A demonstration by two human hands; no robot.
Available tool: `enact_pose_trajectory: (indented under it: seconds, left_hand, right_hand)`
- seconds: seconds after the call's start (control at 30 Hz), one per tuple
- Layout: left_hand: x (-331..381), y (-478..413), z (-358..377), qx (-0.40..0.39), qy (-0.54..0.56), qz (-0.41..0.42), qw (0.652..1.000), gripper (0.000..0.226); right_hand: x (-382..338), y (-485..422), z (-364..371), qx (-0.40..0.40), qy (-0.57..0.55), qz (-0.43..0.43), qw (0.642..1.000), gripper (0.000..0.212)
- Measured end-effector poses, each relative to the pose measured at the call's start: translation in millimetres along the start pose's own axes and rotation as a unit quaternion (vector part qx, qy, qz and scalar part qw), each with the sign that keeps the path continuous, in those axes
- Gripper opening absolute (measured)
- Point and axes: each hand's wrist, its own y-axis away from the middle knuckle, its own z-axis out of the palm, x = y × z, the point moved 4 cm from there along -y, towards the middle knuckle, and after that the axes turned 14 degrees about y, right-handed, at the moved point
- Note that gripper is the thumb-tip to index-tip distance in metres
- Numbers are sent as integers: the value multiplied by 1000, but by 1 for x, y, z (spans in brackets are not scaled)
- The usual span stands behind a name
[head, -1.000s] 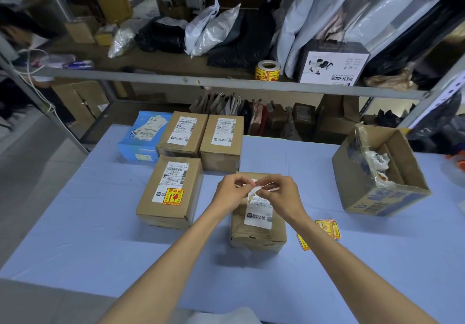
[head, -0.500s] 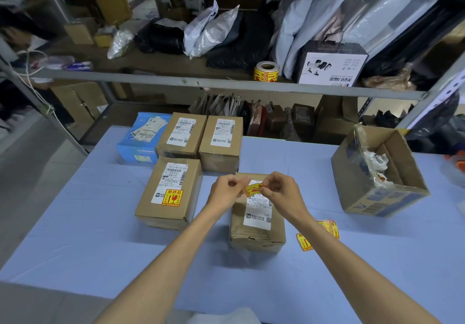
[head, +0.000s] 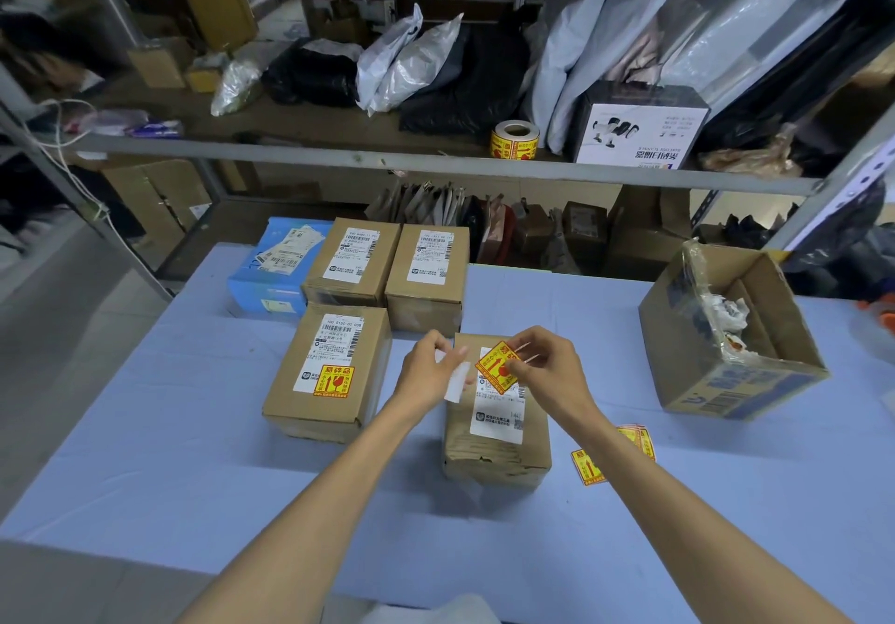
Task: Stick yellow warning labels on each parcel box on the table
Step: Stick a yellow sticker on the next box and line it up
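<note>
Peeling a yellow warning label free above the nearest parcel box on the blue counter (head: 629,551).

Nearest parcel box (head: 494,449) lies just under both hands, not yet labelled; its left neighbour (head: 329,371) already is. Right hand (head: 552,371) fingers pinch the yellow warning label (head: 496,365); left hand (head: 431,371) fingers grip the white backing strip (head: 457,381). Next move, probably: press the label flat on the carton top, beside its shipping label (head: 499,408). Three rear parcels wait.

yellow warning label (head: 498,366) tilted over the nearest brown parcel box (head: 494,434), another box (head: 327,374) alongside already stickered
</note>
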Motion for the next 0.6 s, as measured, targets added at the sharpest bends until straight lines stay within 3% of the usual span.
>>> enact_pose_trajectory:
  seconds: [0.1, 0.2, 0.43, 0.6]
  left_hand:
    - [2, 0, -1, 6, -41, 13, 999, 12]
    - [2, 0, 0, 14, -84, 9, 996, 24]
    - [9, 5, 14, -58, -92, 62, 992, 16]
    - [8, 5, 18, -56, -109, 61, 991, 7]
  right_hand:
    - [0, 1, -1, 3, 1, 6, 1000, 25]
    - [1, 2, -2, -1, -3, 8, 1000, 26]
    - [0, 1, -1, -21, -22, 2, 1000, 23]
    - [0, 1, 1, -36, -24, -5, 999, 21]
